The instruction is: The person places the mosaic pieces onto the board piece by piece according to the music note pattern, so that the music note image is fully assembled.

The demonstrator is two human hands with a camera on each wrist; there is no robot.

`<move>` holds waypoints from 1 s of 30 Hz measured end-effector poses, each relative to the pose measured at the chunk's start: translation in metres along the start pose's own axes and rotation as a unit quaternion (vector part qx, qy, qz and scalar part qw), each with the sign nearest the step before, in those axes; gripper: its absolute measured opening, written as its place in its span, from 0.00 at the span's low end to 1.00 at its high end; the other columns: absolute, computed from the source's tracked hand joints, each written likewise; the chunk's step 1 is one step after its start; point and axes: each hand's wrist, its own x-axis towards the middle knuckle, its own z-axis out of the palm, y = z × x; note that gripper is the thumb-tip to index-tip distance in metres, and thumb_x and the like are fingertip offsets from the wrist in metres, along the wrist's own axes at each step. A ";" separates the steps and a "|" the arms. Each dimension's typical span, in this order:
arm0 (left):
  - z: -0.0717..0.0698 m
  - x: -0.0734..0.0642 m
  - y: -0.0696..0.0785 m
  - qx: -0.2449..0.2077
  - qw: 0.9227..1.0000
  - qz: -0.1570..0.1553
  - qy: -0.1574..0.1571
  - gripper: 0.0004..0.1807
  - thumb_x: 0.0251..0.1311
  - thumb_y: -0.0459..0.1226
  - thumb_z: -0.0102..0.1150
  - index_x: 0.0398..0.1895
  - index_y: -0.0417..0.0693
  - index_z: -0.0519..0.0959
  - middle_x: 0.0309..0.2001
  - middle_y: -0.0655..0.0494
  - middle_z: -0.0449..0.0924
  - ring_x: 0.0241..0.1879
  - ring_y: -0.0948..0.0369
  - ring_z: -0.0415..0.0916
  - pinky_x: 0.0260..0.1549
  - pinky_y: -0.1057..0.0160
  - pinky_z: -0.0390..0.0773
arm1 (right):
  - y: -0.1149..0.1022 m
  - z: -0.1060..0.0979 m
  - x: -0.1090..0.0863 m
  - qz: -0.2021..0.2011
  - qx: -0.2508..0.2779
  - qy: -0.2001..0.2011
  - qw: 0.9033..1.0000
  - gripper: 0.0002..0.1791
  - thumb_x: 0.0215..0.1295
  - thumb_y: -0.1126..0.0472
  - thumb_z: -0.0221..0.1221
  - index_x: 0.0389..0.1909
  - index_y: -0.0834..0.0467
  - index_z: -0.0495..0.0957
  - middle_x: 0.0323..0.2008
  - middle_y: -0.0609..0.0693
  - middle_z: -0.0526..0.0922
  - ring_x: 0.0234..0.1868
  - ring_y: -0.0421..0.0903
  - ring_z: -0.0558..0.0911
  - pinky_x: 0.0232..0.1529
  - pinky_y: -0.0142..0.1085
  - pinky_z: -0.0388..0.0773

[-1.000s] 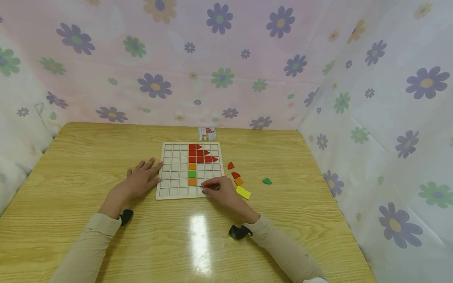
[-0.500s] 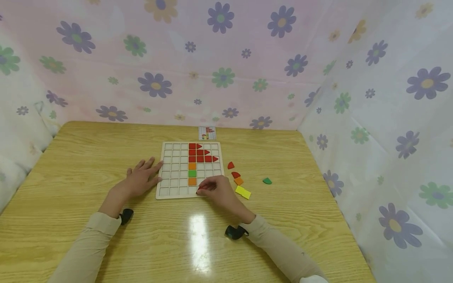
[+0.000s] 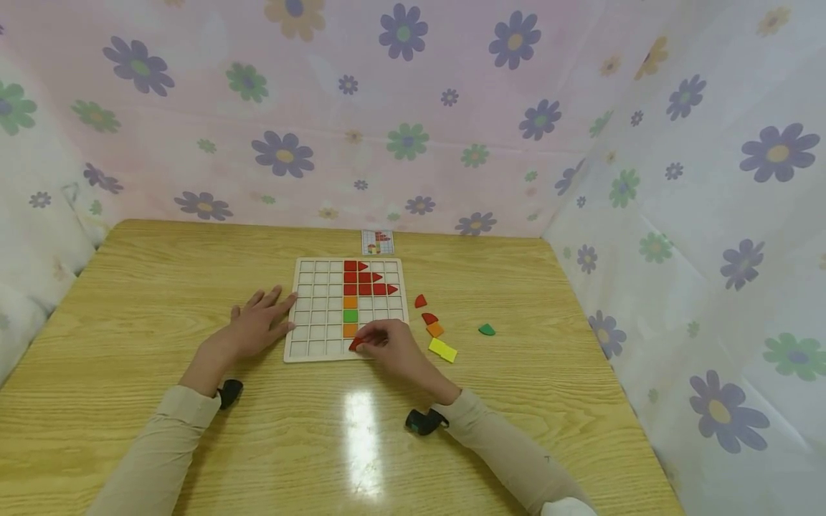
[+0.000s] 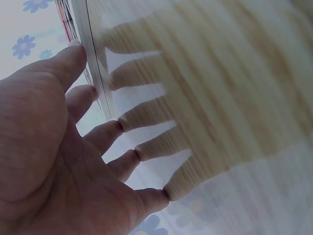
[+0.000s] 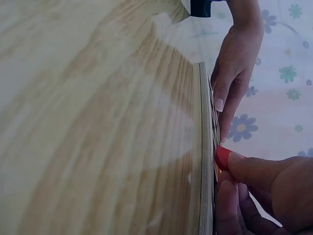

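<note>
My right hand (image 3: 390, 349) pinches a red quarter-circle tile (image 3: 355, 345) between thumb and fingers, low over the bottom rows of the gridded wooden board (image 3: 318, 313). In the right wrist view the red tile (image 5: 223, 157) stands tilted at the board's face. My left hand (image 3: 253, 330) lies with spread, straight fingers, its fingertips at the board's left edge. Set in the board are red squares (image 3: 350, 278) and red triangles in three rows at the top. Below them runs a column of an orange, a green (image 3: 350, 316) and another orange square.
Right of the board lie two red quarter-circle tiles (image 3: 421, 301), an orange square (image 3: 435, 330), yellow tiles (image 3: 442, 350) and, farther off, a green quarter-circle (image 3: 487, 330). Behind the board is a small pattern card (image 3: 377, 242). Flowered curtains stand around the wooden table.
My right hand has moved left along the board's lower rows with the red quarter-circle tile, which now shows more plainly. The left hand has stayed in place.
</note>
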 end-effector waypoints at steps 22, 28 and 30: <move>0.001 0.002 0.000 0.000 1.000 -0.004 -0.001 0.35 0.77 0.47 0.51 0.80 0.41 0.56 0.79 0.28 0.43 0.75 0.25 0.38 0.60 0.16 0.41 | -0.004 0.008 0.011 -0.015 -0.061 0.006 0.998 0.03 0.66 0.64 0.68 0.38 0.56 0.90 0.37 0.47 0.86 0.35 0.37 0.79 0.38 0.29 0.78; 0.001 0.001 0.001 0.000 1.000 -0.003 0.000 0.35 0.77 0.46 0.51 0.80 0.41 0.56 0.79 0.28 0.44 0.75 0.25 0.38 0.60 0.16 0.41 | -0.004 0.010 0.012 -0.010 -0.067 0.009 0.998 0.02 0.65 0.63 0.69 0.36 0.56 0.90 0.36 0.46 0.86 0.34 0.37 0.78 0.36 0.29 0.76; 0.001 0.001 0.001 -0.002 1.000 -0.002 0.001 0.35 0.77 0.46 0.51 0.80 0.41 0.56 0.78 0.28 0.44 0.75 0.25 0.38 0.60 0.16 0.41 | -0.004 0.010 0.013 -0.009 -0.066 0.009 0.998 0.02 0.65 0.62 0.70 0.36 0.56 0.90 0.35 0.46 0.86 0.34 0.37 0.78 0.35 0.28 0.76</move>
